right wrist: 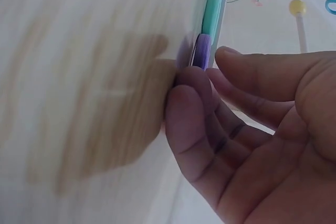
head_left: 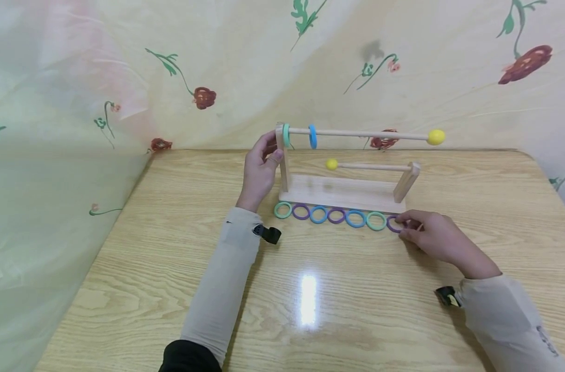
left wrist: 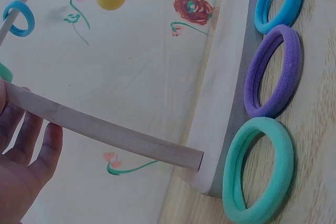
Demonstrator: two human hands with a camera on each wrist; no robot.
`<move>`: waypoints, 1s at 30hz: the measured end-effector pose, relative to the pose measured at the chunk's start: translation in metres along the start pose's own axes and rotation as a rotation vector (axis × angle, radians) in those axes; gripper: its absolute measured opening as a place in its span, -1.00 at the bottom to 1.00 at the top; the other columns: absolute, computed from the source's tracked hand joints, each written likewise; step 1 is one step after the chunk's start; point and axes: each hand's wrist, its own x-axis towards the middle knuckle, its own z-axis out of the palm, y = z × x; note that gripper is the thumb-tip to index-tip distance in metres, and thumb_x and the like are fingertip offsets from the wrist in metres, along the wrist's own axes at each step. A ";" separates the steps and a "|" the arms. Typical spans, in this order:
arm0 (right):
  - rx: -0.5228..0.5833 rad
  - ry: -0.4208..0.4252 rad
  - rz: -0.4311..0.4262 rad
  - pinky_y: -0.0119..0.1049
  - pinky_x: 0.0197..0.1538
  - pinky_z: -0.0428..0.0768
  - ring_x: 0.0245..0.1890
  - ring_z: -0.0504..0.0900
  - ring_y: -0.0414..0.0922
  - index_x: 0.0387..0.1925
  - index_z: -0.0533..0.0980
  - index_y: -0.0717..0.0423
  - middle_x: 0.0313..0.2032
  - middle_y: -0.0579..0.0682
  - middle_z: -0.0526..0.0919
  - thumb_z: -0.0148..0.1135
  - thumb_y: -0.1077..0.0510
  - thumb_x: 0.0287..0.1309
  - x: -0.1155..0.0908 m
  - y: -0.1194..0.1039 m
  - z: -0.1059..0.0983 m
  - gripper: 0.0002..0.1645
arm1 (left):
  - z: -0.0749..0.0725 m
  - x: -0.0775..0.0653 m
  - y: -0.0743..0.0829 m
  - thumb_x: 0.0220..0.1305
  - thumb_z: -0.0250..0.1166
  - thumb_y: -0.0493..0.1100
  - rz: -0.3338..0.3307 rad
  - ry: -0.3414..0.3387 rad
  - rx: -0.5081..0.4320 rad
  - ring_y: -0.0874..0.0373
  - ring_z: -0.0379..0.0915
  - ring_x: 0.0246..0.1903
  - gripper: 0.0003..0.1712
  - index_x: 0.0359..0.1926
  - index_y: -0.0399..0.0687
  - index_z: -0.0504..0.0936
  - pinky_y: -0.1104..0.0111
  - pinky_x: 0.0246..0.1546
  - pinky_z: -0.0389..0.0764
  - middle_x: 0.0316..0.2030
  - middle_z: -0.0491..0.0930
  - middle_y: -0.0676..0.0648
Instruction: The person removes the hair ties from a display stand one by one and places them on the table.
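Note:
My left hand (head_left: pixel 260 168) grips the left upright post (left wrist: pixel 105 124) of a wooden rack (head_left: pixel 343 191). Around the upper rod near that post are a green hair tie (head_left: pixel 286 135) and a blue hair tie (head_left: pixel 312 137). Along the rack's front edge runs a row of several green, blue and purple hair ties (head_left: pixel 318 214). At the right end of this row, my right hand (head_left: pixel 433 235) has its curled fingertips at the edge of a purple hair tie (head_left: pixel 393 224). In the right wrist view, fingers partly hide that purple hair tie (right wrist: pixel 201 51).
Yellow balls cap the long upper rod (head_left: pixel 436 137) and the shorter lower rod (head_left: pixel 331 164), which comes from the right post (head_left: pixel 407 182). The wooden table (head_left: pixel 171 268) meets a flower-patterned cloth (head_left: pixel 245 67) behind and at the left.

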 end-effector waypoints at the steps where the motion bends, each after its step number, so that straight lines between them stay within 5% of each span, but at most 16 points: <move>1: 0.004 0.001 -0.001 -0.23 -0.38 0.43 -0.32 0.50 0.01 0.06 0.57 0.36 -0.28 0.10 0.59 0.32 0.21 0.29 0.000 -0.001 0.000 -0.62 | 0.000 0.000 0.000 0.48 0.11 -0.34 0.002 0.000 0.001 -0.01 0.48 0.09 -0.55 0.34 -0.30 0.44 0.24 0.12 0.55 0.11 0.56 -0.24; 17: 0.094 -0.031 0.020 -0.31 -0.48 0.52 -0.46 0.49 -0.10 -0.16 0.60 0.23 -0.51 -0.05 0.54 0.09 0.24 0.48 0.000 -0.008 -0.005 -0.82 | -0.003 0.001 -0.001 0.45 0.13 -0.33 -0.006 -0.003 -0.015 -0.08 0.48 0.10 -0.53 0.34 -0.30 0.44 0.24 0.11 0.56 0.09 0.55 -0.25; 22: 0.126 0.032 -0.039 -0.31 -0.50 0.50 -0.52 0.51 -0.12 -0.14 0.60 0.24 -0.52 -0.03 0.55 0.10 0.17 0.50 -0.002 -0.016 -0.010 -0.78 | -0.002 0.001 -0.001 0.46 0.13 -0.32 0.003 -0.015 -0.026 -0.13 0.47 0.12 -0.53 0.34 -0.32 0.44 0.24 0.11 0.57 0.10 0.55 -0.27; 30: 0.375 0.130 -0.193 -0.27 -0.51 0.61 -0.51 0.57 -0.11 -0.01 0.57 0.28 -0.42 0.12 0.61 0.11 0.22 0.49 0.009 -0.061 -0.013 -0.78 | -0.001 0.002 -0.002 0.46 0.12 -0.33 -0.028 -0.012 -0.033 -0.05 0.48 0.10 -0.54 0.34 -0.28 0.45 0.23 0.12 0.56 0.11 0.55 -0.26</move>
